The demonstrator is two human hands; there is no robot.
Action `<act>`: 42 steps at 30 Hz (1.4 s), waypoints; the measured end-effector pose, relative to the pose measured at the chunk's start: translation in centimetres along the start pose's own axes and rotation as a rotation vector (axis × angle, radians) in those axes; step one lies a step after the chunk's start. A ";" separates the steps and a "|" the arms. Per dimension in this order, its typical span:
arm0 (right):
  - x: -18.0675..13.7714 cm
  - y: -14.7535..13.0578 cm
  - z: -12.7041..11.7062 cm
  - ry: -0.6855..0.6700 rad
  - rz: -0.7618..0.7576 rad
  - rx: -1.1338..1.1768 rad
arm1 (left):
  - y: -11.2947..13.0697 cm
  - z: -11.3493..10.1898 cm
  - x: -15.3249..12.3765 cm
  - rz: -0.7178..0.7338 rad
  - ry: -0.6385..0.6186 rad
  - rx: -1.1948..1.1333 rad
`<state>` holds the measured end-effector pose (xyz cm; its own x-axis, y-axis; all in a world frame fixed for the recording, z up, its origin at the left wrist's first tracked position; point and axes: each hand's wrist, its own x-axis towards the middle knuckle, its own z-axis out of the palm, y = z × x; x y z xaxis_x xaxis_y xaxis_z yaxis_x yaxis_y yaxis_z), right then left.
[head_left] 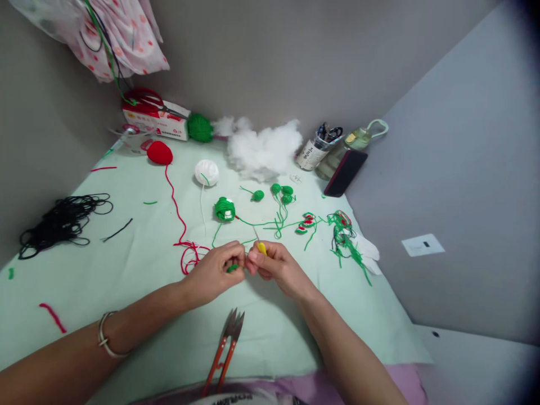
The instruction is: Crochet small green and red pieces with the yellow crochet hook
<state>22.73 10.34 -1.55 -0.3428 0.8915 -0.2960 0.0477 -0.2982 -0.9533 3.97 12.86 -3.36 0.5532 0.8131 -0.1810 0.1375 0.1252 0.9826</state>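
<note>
Nearest the body, orange-handled thread snips [223,351] lie on the mint-green cloth [126,281] with their blades pointing towards the hands, seemingly kept within easy reach. Just beyond them the two hands meet over the cloth. The left hand [213,273] is curled nearly closed, thumb and forefinger pinching a small green crochet piece [232,268]; so tight a pinch probably steadies something that tiny. The right hand [276,267] is likewise closed, gripping a yellow-handled crochet hook [261,247] whose thin shaft points up and away, right beside the piece. A green strand runs from the hands back to a green yarn ball [224,208], set just ahead where it can likely feed freely. Right of it lie finished green pieces [282,192] and a tangle of green offcuts [343,236]; well to the left is loose black cord [59,222]. Farther back sit a white yarn ball [206,172], a red yarn ball [159,152] and white stuffing [264,149] near the wall.
</note>
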 end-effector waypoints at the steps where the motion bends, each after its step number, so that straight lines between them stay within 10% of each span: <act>1: 0.1 -0.1 -0.5 0.025 0.002 -0.069 | -0.3 -0.3 0.1 -0.026 0.009 -0.032; 7: -2.1 -1.4 -2.6 0.543 -0.341 -0.830 | -0.9 -1.4 0.9 -0.121 0.093 -0.250; 12: -6.5 -2.5 1.5 -0.236 -0.289 -0.914 | -0.3 -1.2 1.0 -0.114 0.115 -0.348; 15: -7.5 -0.7 4.7 -0.398 -0.357 -1.023 | 0.0 -1.0 1.0 -0.117 0.115 -0.382; 21: -6.1 3.7 5.9 0.137 -0.288 -1.442 | 0.2 -0.8 0.9 -0.116 0.144 -0.435; 24: -5.5 4.1 6.6 0.256 -0.242 -1.410 | 0.2 -0.7 0.9 -0.112 0.173 -0.449; 31: -5.5 4.9 9.3 0.053 -0.244 -1.404 | 0.2 -0.9 0.8 -0.103 0.243 -0.457; 37: -5.6 5.3 4.6 0.332 -0.180 -1.185 | 0.2 -1.0 0.4 -0.099 0.220 -0.432; 42: -4.6 3.8 1.1 0.477 -0.032 -0.520 | 0.4 -0.8 0.3 -0.097 0.209 -0.408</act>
<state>23.45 4.73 -3.79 0.0914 0.9848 -0.1477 0.5276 -0.1737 -0.8315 3.55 13.56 -3.01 0.3707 0.8783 -0.3020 -0.1766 0.3859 0.9055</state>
